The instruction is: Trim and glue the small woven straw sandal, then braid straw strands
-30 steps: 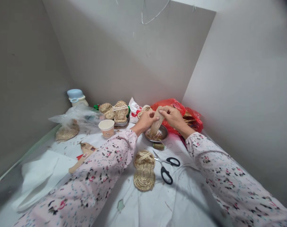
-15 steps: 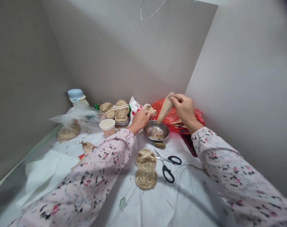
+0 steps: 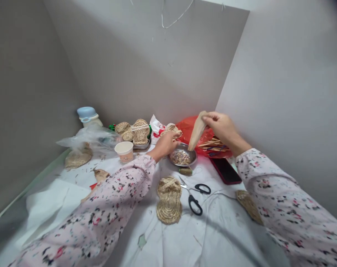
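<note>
My right hand (image 3: 222, 128) pinches the tan strip (image 3: 197, 131) by its top; long axis slopes down-left to the metal bowl (image 3: 194, 159). Left hand (image 3: 165, 145) is nearer the bowl, fingers bunched; can't tell if holding anything.

the single view looks forward and down from head height, on the wearer's side of the metal bowl (image 3: 193, 157), far enough back to catch both sleeves (image 3: 113, 207) before it and the walls (image 3: 146, 55) beyond.

Spool (image 3: 185, 171) between bowl (image 3: 173, 161) and scissors (image 3: 194, 195).
</note>
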A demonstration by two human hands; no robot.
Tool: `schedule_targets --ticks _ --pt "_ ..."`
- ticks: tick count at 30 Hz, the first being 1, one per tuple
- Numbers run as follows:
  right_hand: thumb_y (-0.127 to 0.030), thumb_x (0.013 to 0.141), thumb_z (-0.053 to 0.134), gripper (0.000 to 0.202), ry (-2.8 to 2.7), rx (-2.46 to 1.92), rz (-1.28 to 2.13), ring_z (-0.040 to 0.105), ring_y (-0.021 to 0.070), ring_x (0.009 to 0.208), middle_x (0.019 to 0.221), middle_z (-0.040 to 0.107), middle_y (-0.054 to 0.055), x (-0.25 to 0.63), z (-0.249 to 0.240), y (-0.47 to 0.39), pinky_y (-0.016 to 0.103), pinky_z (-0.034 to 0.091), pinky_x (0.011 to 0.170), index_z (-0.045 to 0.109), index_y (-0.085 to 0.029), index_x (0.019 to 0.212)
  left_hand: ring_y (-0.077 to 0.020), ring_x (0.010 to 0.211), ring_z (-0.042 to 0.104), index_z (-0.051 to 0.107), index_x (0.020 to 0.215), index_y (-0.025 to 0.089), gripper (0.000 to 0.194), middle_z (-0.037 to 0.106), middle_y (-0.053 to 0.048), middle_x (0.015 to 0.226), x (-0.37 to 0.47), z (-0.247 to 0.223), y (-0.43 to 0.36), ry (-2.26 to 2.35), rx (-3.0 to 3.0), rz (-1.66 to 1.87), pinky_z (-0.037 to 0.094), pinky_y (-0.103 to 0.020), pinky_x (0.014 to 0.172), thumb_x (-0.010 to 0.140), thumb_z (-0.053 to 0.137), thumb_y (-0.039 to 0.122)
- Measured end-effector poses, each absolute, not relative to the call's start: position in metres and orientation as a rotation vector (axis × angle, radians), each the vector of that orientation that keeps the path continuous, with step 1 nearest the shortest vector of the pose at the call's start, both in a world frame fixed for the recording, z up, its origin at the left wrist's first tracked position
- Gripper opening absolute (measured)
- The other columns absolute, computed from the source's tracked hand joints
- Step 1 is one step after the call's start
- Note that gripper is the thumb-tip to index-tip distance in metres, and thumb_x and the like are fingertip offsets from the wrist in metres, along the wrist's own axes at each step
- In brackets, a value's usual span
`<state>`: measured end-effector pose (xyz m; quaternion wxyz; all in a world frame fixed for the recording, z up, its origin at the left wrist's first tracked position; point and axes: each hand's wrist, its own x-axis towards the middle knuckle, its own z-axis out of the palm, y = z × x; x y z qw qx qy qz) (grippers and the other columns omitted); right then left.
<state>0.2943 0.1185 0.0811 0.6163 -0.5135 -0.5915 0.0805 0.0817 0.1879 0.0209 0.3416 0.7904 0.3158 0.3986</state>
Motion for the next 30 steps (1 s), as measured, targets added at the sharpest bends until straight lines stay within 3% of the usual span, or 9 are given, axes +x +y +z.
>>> schedule_targets --ticks 2,6,9,13,21,27,30 --pt "-0.035 0.078 0.063 0.019 -1.374 -1.101 0.300 0.060 0.0172 0.070 0.076 0.067 0.002 0.288 0.076 0.121 0.033 0.049 0.072 0.069 -0.018 0.084 -0.0212 0.098 0.061 0.072 0.088 0.020 0.020 0.071 -0.007 0.101 0.089 0.032 0.183 0.763 2.005 1.057 0.046 -0.030 0.087 0.082 0.060 0.034" --pt "-0.032 0.074 0.063 0.022 -1.327 -0.965 0.559 0.062 0.0178 0.079 0.084 0.069 0.002 0.272 0.060 0.126 0.033 0.051 0.079 0.068 -0.019 0.091 -0.0201 0.071 0.064 0.070 0.078 0.016 0.039 0.071 -0.010 0.078 0.102 0.043 0.168 0.657 1.869 0.871 0.051 -0.032 0.067 0.092 0.045 0.043" --pt "-0.032 0.072 0.065 0.025 -1.222 -0.928 0.667 0.064 0.0182 0.088 0.094 0.069 0.002 0.262 0.052 0.123 0.033 0.052 0.082 0.065 -0.022 0.094 -0.0159 0.061 0.059 0.067 0.078 0.016 0.030 0.065 -0.006 0.067 0.101 0.038 0.162 0.648 1.791 0.821 0.046 -0.028 0.058 0.090 0.049 0.037" --pt "-0.049 0.078 0.062 0.034 -1.064 -0.974 0.767 0.064 0.0200 0.096 0.108 0.066 0.005 0.248 0.042 0.113 0.032 0.053 0.080 0.060 -0.023 0.101 -0.0112 0.055 0.049 0.061 0.075 0.016 0.021 0.053 0.001 0.061 0.094 0.028 0.161 0.732 1.761 0.932 0.039 -0.024 0.054 0.086 0.055 0.034" --pt "-0.052 0.072 0.068 0.041 -1.173 -1.191 0.641 0.064 0.0204 0.078 0.085 0.070 0.005 0.230 0.031 0.110 0.032 0.051 0.071 0.064 -0.015 0.089 -0.0160 0.076 0.058 0.067 0.098 0.014 0.029 0.067 -0.006 0.090 0.088 0.017 0.156 0.703 1.794 0.910 0.043 -0.027 0.069 0.083 0.060 0.037" --pt "-0.054 0.079 0.060 0.038 -1.363 -1.246 0.586 0.058 0.0148 0.060 0.064 0.063 0.000 0.234 0.033 0.113 0.027 0.048 0.060 0.059 -0.018 0.066 -0.0164 0.069 0.051 0.063 0.065 0.016 0.024 0.057 0.000 0.064 0.091 0.016 0.165 0.733 1.881 1.000 0.038 -0.027 0.065 0.082 0.057 0.032" --pt "-0.052 0.081 0.058 0.037 -1.422 -1.283 0.510 0.058 0.0151 0.055 0.062 0.062 0.000 0.247 0.034 0.118 0.027 0.047 0.055 0.060 -0.018 0.066 -0.0166 0.066 0.051 0.060 0.062 0.016 0.027 0.056 0.001 0.061 0.092 0.011 0.175 0.775 1.801 1.048 0.039 -0.027 0.063 0.082 0.056 0.034"
